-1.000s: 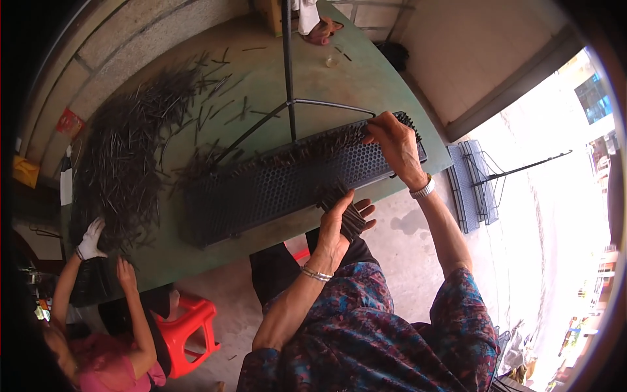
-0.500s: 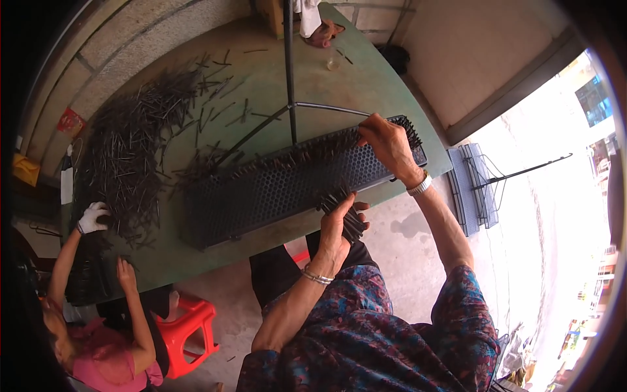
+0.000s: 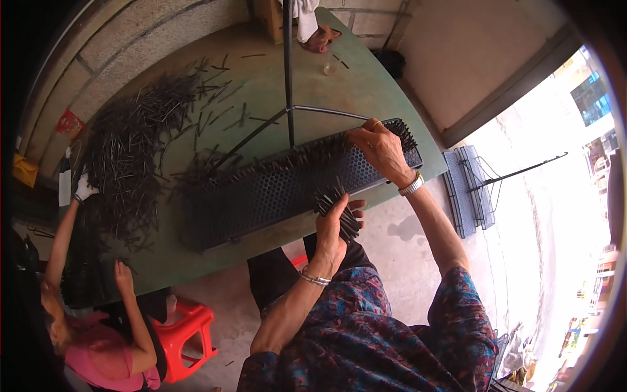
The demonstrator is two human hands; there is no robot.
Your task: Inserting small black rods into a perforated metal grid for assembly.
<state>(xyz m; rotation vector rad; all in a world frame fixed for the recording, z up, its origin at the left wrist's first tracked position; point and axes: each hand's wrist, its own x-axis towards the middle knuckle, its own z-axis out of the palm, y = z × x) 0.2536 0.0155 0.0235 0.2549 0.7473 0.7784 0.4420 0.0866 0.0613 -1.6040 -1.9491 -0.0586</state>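
A long dark tray full of round holes [image 3: 274,189] lies slantwise on the table. Short dark rods [image 3: 313,154] stand in its holes along the far edge, packed densest at the right end. My left hand [image 3: 330,230] is closed around a bundle of loose dark rods [image 3: 349,225] just off the tray's near edge. Over the far rows, my right hand [image 3: 385,151] reaches down with thumb and fingers pinched together among the standing rods. Whatever its fingertips hold is hidden.
A metal stand [image 3: 289,78] with spread legs rises behind the tray. Heaped dark rods [image 3: 130,144] cover the table's left. A co-worker's gloved hand [image 3: 85,188] and bare hand [image 3: 123,277] are at the left edge. A red stool [image 3: 189,336] stands below; bluish racks [image 3: 465,189] lie right.
My right hand has shifted slightly left along the rod row. My left hand keeps its bundle nearly in place. The co-worker's gloved hand has moved up along the table's left edge.
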